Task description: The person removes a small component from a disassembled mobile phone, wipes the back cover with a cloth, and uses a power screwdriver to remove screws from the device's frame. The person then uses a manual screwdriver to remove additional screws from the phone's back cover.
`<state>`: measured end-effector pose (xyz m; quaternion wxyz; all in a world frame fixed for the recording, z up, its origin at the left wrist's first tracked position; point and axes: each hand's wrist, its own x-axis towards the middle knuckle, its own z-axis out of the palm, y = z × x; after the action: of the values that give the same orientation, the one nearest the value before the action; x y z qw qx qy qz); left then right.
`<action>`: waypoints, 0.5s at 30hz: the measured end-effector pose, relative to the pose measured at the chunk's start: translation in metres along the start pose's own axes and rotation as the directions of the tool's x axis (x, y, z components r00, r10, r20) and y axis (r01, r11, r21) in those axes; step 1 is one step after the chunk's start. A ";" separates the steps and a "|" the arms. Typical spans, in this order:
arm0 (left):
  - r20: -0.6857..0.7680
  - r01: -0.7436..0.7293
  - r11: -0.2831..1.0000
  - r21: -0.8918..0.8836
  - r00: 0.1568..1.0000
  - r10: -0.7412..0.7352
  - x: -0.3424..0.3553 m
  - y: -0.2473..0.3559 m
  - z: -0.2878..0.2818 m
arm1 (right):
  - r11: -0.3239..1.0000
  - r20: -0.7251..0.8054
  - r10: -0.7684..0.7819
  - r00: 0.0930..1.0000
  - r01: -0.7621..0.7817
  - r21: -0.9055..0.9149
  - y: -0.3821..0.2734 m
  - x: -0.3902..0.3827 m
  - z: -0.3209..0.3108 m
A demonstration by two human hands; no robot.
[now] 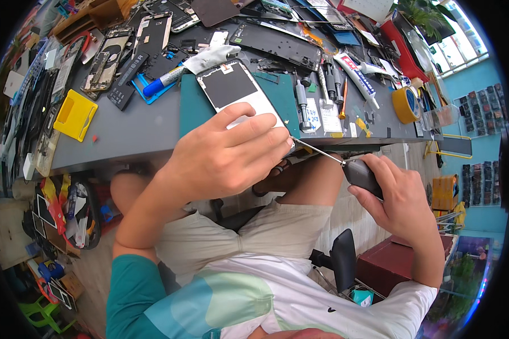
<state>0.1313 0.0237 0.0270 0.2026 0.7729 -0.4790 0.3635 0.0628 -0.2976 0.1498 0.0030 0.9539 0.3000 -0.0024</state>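
- Here we are with the opened smartphone panel [232,87], over the teal mat [192,110], its near end by the edge of the desk [127,133].
- Our left hand [223,152] holds that near end, 4 fingers curled across the face; the thumb is hidden, so we can't tell what it grips underneath.
- Over on our right, the right hand [398,198] has fingers and thumb wrapped snugly around the dark handle of what looks like a screwdriver [363,177], its thin shaft reaching the panel's near right corner.
- We'd judge this panel light, thin and stiff, smooth enough to slip and easily cracked by bending or prying.
- Best hold, we reckon: the 2 long edges, pressure spread flat, fingertips clear of that metal tip.
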 end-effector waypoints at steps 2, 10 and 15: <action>0.005 0.001 1.000 0.001 1.000 -0.001 0.000 0.001 -0.002 | 1.000 0.007 0.005 1.000 -0.005 0.004 -0.001 0.000 -0.001; 0.010 0.012 1.000 -0.019 1.000 -0.011 0.000 0.000 -0.002 | 1.000 0.005 0.015 1.000 -0.014 -0.017 -0.004 0.002 -0.003; 0.005 0.015 1.000 -0.023 1.000 -0.015 0.002 0.000 -0.002 | 1.000 -0.001 0.003 1.000 -0.003 -0.016 -0.003 0.003 -0.002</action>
<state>0.1308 0.0238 0.0299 0.2129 0.7752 -0.4777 0.3544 0.0640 -0.2934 0.1521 0.0104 0.9543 0.2988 0.0003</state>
